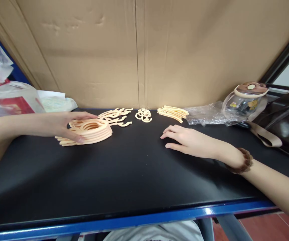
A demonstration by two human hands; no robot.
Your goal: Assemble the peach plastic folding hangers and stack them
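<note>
A stack of cream plastic clothes hangers [96,135] lies on the left of the black tabletop, with hooked ends pointing right. Around the stack's left part is my left hand [70,126], its thumb on the near side and its fingers over the far side. My right hand [182,139] is empty, palm down over the right half of the tabletop, fingers stretched and slightly apart. Beyond it sits a bundle of thin cream plastic bars [173,113]. Between the two piles is a small heap of cream hooks or rings [143,115].
Crumpled clear plastic [209,113] and a clear bottle with a strap [246,102] stand at the right, by a dark bag [285,124]. A white plastic bag [13,100] is at the left. Cardboard [96,50] closes the back; a blue edge [139,219] runs in front.
</note>
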